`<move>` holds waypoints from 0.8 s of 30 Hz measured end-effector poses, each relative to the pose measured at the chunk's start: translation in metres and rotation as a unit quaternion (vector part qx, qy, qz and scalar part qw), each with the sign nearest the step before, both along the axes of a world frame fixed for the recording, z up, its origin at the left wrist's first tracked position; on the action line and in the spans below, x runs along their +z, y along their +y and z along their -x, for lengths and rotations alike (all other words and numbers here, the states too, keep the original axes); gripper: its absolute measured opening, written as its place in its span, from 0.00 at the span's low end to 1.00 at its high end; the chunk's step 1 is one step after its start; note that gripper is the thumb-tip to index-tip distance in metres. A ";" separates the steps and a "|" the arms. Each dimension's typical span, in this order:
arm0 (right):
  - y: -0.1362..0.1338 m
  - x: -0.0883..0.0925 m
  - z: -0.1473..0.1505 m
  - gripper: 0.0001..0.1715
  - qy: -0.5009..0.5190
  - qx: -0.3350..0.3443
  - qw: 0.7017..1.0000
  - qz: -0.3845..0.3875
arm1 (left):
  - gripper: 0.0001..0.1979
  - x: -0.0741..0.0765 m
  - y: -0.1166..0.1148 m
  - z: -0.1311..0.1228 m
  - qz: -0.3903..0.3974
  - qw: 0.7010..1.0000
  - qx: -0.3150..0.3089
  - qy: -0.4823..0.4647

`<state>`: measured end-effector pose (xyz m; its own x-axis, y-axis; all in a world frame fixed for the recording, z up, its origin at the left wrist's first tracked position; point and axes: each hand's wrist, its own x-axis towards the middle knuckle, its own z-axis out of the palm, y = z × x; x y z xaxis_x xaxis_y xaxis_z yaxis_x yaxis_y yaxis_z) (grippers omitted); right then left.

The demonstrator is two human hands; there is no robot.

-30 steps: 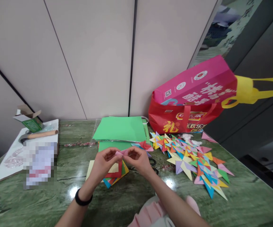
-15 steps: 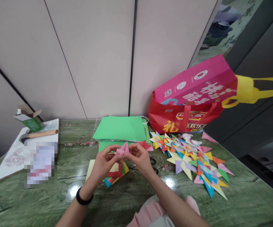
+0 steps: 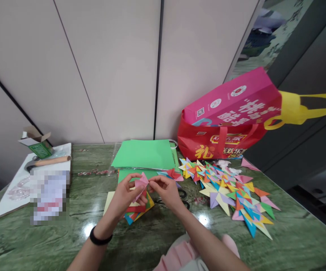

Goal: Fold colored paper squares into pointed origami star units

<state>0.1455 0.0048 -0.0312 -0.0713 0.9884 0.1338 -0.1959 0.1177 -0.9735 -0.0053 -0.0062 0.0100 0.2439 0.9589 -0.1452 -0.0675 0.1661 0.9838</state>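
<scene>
Above the desk [image 3: 33, 248], the left hand [image 3: 126, 193] pinches a folded pink paper [image 3: 141, 183]; the right hand [image 3: 168, 192], fingertips drawn together, meets its three-o'clock corner, grip unclear. An uneven tug there could tear or skew the folds.

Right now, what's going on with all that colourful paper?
A person is handling a small folded piece of pink paper. The left hand holds it, and the right hand pinches its edge. Flat sheets of bright green paper lie behind the hands. To the right, pointed folded paper pieces in many colours lie in a pile, in front of a red bag with yellow lettering.
</scene>
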 end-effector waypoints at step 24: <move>-0.002 0.009 -0.005 0.07 -0.048 0.008 0.991 -0.124 | 0.09 0.006 0.000 0.001 -0.007 1.000 0.025 0.015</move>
<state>0.1506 0.0025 -0.0223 -0.1102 0.9244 0.3653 -0.1072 0.3543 -0.9290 -0.0059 -0.0065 0.0164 0.1910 0.9719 -0.1379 -0.0455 0.1491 0.9878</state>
